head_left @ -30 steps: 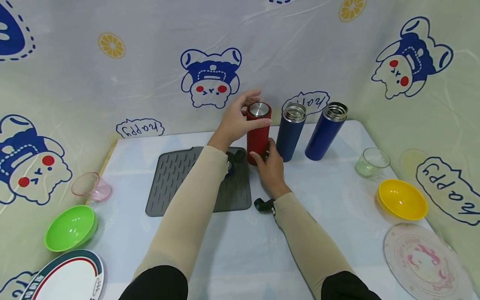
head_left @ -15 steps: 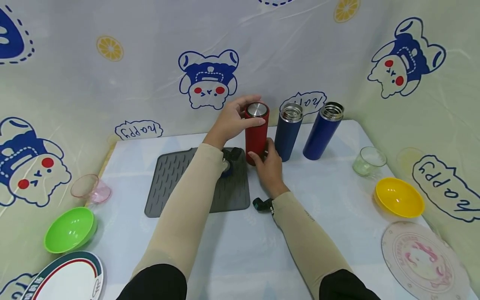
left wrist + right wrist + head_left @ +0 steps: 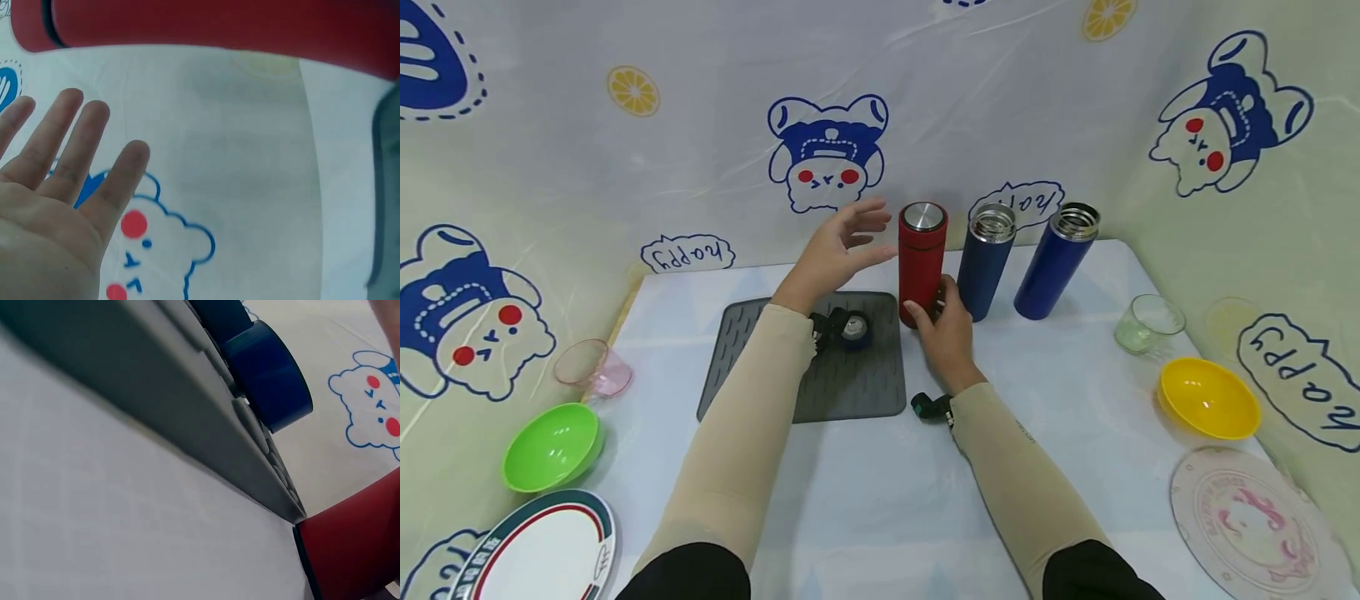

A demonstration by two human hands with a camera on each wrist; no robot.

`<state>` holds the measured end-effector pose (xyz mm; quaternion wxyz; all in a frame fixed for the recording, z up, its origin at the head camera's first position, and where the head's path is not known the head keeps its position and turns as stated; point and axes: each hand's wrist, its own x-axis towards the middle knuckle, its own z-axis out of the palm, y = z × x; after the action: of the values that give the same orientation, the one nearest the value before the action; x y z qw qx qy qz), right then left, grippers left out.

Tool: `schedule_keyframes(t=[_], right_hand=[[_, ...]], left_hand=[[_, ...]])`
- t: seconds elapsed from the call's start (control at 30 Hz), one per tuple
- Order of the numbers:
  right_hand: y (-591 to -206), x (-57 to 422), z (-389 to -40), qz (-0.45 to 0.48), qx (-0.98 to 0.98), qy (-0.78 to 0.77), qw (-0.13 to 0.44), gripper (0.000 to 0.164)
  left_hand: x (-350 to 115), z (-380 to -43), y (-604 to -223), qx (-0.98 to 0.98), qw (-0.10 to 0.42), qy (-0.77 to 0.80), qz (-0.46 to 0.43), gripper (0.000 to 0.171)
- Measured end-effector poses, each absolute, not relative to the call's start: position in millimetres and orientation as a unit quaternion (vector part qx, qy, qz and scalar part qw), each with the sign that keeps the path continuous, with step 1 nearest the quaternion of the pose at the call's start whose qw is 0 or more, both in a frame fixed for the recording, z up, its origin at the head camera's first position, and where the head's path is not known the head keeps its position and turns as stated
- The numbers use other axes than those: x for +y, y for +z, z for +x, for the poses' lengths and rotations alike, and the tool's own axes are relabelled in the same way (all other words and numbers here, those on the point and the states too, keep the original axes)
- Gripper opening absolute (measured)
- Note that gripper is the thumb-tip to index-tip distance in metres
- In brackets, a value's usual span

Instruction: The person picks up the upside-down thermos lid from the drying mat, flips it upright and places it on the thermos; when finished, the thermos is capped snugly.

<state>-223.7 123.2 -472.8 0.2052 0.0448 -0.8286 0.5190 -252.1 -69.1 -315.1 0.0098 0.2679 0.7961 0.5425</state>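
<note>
A red thermos bottle (image 3: 919, 271) stands upright with its silver-topped lid on, just right of the mat. My right hand (image 3: 947, 337) grips it low, thumb in front; its other fingers are partly hidden behind the bottle. Left of the bottle's top, my left hand (image 3: 837, 250) is apart from it, fingers extended and holding nothing. The left wrist view shows that palm (image 3: 50, 231) with fingers spread below the red bottle (image 3: 187, 22). To the right stand a dark blue bottle (image 3: 983, 271) and a brighter blue bottle (image 3: 1052, 271), both without lids.
Blue lids (image 3: 269, 375) lie on the grey drying mat (image 3: 850, 392), partly behind my left wrist camera. A green bowl (image 3: 553, 450), pink glass (image 3: 610, 375) and rimmed plate (image 3: 542, 542) are at left. A yellow bowl (image 3: 1208, 400), green glass (image 3: 1138, 333) and pink-patterned plate (image 3: 1255, 517) are at right.
My left hand has let go of the red bottle's top and moved left, away from it. The right hand keeps its grip low on the bottle.
</note>
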Motion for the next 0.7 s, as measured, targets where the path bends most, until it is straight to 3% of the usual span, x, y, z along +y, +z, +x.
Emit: schedule_keyframes(t=[0.33,0.7], right_hand=[[-469,124,-218,0.041,-0.836,0.511,0.198,0.064],[-468,124,-214,0.041,-0.848,0.493,0.192,0.066]], left_hand=[[-123,-248,-349,0.847,-0.008,0.483,0.223,0.064],[-183,-224,-398,0.871,0.018,0.456,0.180,0.065]])
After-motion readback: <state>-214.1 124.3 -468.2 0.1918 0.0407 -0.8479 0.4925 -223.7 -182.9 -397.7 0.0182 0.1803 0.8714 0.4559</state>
